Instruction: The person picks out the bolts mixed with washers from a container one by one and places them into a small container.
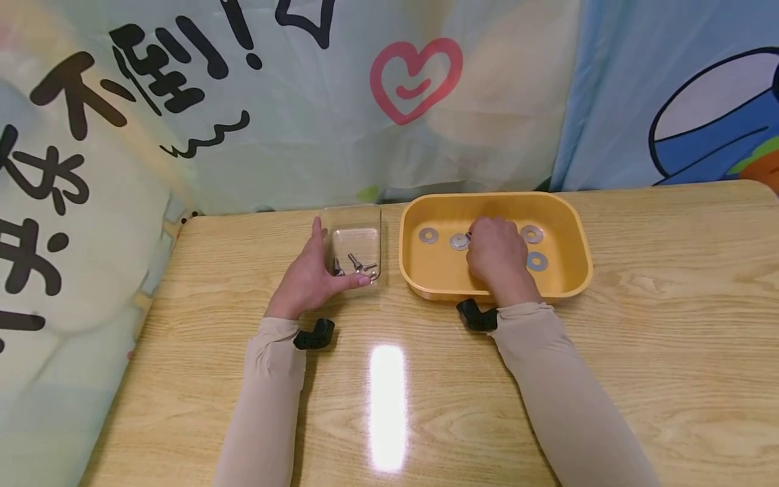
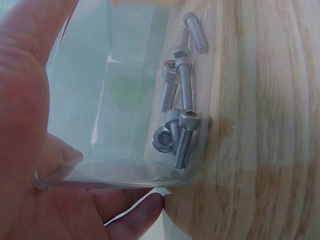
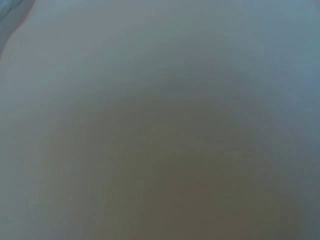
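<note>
My left hand (image 1: 307, 277) holds a clear plastic box (image 1: 355, 215), its thumb across the near side and its fingers along the left. Inside the box lie several socket head bolts (image 2: 185, 85), gathered along one side. My right hand (image 1: 499, 257) reaches down into a yellow tray (image 1: 420, 281) with its fingers curled. A small metal part (image 1: 468, 236) sticks out at its fingertips, mostly hidden by the hand; I cannot tell its kind. Right beside it lies a flat washer (image 1: 459, 242). The right wrist view is a blur.
More washers lie in the tray: one at the left (image 1: 429, 235) and two at the right (image 1: 532, 234), (image 1: 537, 261). The wooden table (image 1: 669, 304) ends at a printed cloth (image 1: 487, 135) behind. Black wrist cameras (image 1: 314, 335) sit at both cuffs.
</note>
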The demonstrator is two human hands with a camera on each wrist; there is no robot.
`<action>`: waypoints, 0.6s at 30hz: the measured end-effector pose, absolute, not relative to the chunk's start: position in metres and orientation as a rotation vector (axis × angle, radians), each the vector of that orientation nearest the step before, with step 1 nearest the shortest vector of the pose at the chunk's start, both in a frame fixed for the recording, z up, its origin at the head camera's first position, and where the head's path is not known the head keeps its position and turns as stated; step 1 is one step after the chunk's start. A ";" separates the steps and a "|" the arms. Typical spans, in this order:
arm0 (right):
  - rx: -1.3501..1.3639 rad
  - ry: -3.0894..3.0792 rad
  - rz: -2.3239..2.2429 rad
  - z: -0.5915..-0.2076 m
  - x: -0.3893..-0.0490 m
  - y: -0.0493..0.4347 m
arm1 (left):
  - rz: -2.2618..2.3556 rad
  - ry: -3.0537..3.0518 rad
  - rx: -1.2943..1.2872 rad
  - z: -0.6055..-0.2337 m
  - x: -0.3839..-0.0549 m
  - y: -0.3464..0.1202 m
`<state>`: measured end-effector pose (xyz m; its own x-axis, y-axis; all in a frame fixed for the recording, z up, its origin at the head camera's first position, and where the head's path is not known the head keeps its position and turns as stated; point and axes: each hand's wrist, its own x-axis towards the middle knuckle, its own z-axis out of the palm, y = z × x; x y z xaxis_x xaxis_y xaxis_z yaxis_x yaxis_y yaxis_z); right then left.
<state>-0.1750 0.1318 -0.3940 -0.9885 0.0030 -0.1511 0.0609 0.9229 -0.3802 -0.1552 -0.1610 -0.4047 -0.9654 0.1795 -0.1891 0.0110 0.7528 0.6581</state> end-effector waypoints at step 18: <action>0.089 2.956 -0.677 -0.392 -0.175 0.128 | 1.035 2.704 0.147 -0.405 -0.155 -0.161</action>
